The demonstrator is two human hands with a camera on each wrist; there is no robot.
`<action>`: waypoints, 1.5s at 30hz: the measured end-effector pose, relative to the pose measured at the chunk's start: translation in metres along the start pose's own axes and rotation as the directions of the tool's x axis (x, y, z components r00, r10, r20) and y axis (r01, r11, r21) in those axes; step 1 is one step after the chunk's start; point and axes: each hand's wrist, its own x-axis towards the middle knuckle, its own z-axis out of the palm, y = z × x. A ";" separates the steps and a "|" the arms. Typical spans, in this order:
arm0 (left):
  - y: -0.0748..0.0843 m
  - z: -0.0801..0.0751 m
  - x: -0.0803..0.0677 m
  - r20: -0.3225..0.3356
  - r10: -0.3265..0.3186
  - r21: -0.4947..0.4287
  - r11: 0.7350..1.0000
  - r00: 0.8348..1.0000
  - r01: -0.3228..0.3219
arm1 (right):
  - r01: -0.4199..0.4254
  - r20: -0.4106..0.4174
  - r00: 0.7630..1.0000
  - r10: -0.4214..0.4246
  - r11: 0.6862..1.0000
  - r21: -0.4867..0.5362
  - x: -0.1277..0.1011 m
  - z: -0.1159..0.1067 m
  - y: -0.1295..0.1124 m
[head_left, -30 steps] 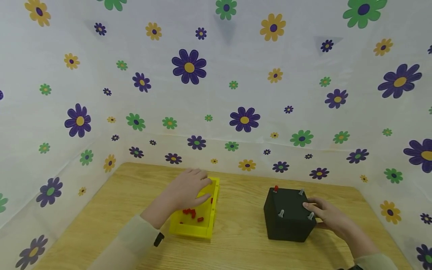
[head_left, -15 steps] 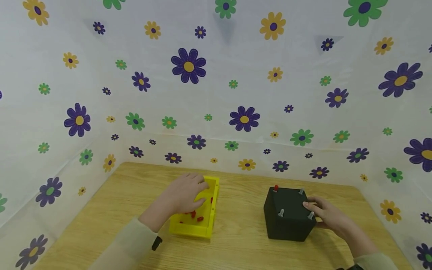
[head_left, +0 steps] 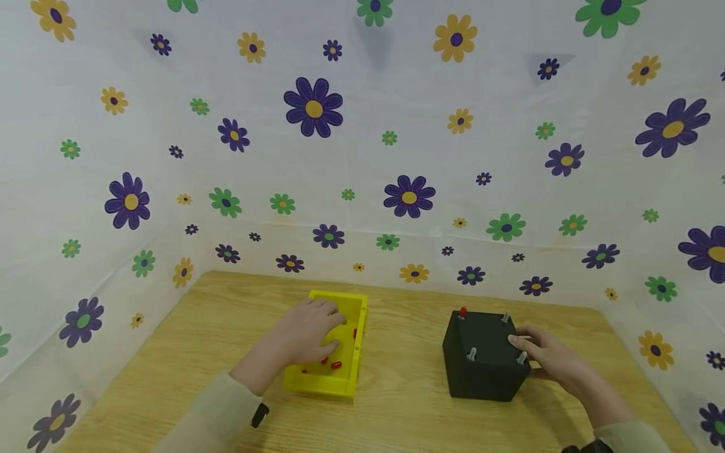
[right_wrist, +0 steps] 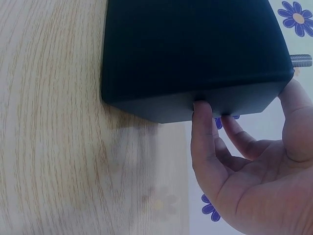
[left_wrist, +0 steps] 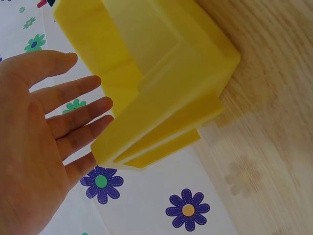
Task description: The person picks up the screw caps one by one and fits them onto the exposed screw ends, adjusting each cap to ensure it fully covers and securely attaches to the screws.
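Note:
A yellow bin (head_left: 334,385) stands on the table with several small red caps (head_left: 337,365) on its floor. Over its left part hovers my left hand (head_left: 306,330), fingers loosely spread. In the left wrist view that hand (left_wrist: 36,127) shows a bare palm, its fingertips by the bin's rim (left_wrist: 132,115). On the right, my right hand (head_left: 557,365) holds the side of a black box (head_left: 491,340), thumb on its top edge, fingertips against its side (right_wrist: 230,100). Metal threaded posts (head_left: 472,354) rise from the box's top corners; the far-left one carries a red cap (head_left: 463,312).
The wooden table (head_left: 402,377) stretches between bin and box. A white sheet with printed flowers (head_left: 374,157) walls in the back and both sides. Dark wrist cameras sit on both sleeves (head_left: 215,399).
My left hand has drawn slightly to the left over the bin, uncovering more of its far end and hiding some caps. The right hand and box keep their place; the head view tilts slightly.

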 end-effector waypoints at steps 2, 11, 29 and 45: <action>-0.001 0.002 0.000 -0.005 0.005 0.003 1.000 1.000 -0.005 | 0.002 -0.001 1.000 -0.002 1.000 -0.002 0.000 0.000 -0.001; -0.005 0.008 -0.004 -0.018 0.029 0.013 0.999 0.999 -0.029 | 0.004 -0.005 1.000 -0.004 1.000 -0.005 0.000 0.000 -0.002; -0.007 0.017 -0.006 0.007 0.082 0.067 0.994 0.997 -0.083 | -0.001 -0.010 1.000 0.001 1.000 -0.013 0.000 -0.001 0.000; -0.004 0.022 -0.005 0.080 0.051 0.141 0.988 0.996 -0.062 | 0.011 -0.010 1.000 -0.011 1.000 0.003 -0.001 0.001 0.002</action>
